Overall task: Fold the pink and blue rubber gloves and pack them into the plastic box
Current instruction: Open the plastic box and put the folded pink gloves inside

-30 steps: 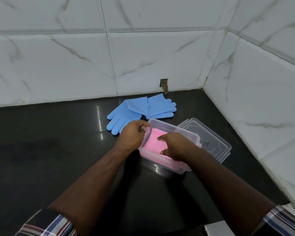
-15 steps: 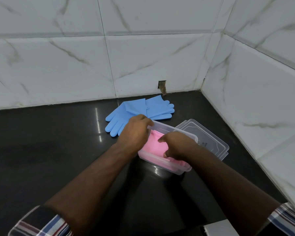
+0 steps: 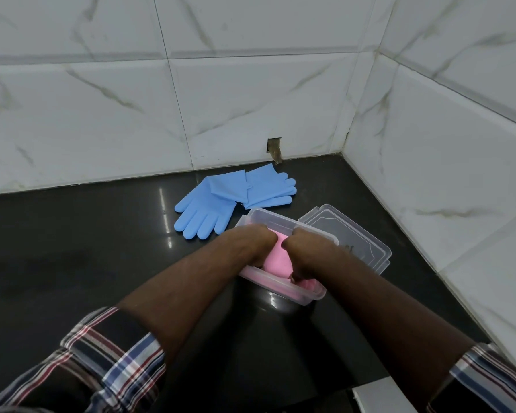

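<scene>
The clear plastic box [image 3: 269,216] stands on the black counter, and the folded pink gloves [image 3: 277,259] bulge up from inside it. My left hand [image 3: 248,245] and my right hand [image 3: 309,249] are both down in the box, one on each side of the pink bundle. Their fingers curl down round it, with the fingertips hidden below the rim. The two blue gloves [image 3: 218,201] lie flat and overlapping on the counter just behind the box, near the back wall, with neither hand on them.
The box's clear lid [image 3: 350,231] lies against the right side of the box. White marble-tile walls [image 3: 429,174] close the counter at the back and right, forming a corner. Black counter [image 3: 87,248] stretches to the left. A white edge [image 3: 379,397] shows at the bottom.
My left hand has left the box's far rim and gone down into the box beside the pink gloves. My right hand has pushed deeper in, and the pink bundle now bulges between the hands.
</scene>
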Demonstrator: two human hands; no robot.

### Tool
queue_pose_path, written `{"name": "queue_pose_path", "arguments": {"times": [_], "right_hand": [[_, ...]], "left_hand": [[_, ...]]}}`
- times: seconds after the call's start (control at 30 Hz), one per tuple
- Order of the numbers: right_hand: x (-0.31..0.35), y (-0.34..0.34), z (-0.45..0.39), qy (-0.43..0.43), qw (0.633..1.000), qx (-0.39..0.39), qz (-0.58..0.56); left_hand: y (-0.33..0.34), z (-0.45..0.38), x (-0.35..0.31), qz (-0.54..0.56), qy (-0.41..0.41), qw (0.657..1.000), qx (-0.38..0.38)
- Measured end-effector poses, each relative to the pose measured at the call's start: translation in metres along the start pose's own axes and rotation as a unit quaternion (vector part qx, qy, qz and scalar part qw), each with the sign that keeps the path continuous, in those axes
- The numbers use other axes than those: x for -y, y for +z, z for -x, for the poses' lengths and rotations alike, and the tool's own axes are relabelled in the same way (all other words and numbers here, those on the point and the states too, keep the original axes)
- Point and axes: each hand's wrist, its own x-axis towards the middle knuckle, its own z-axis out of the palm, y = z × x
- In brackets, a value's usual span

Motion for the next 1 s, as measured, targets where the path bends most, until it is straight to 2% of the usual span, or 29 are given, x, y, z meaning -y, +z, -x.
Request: {"name": "queue_pose_path", "arguments": {"times": [0.27, 0.43, 0.8, 1.0], "right_hand": [[0.005, 0.011, 0.002, 0.006, 1.0, -0.002, -0.009], [-0.001, 0.001, 0.002, -0.003, 1.0, 0.019, -0.023], [-0.001, 0.002, 0.004, -0.006, 1.0, 0.005, -0.023], [0.006, 0.006, 0.001, 0.011, 0.999, 0.018, -0.034]], "left_hand": [[0.002, -0.006, -0.006, -0.008, -0.01, 1.0, 0.023], [0.0, -0.001, -0.007, -0.014, 0.002, 1.0, 0.009], [-0.002, 0.01, 0.0, 0.021, 0.058, 0.998, -0.024], [0.003, 0.005, -0.002, -0.005, 0.066, 0.997, -0.035]]}}
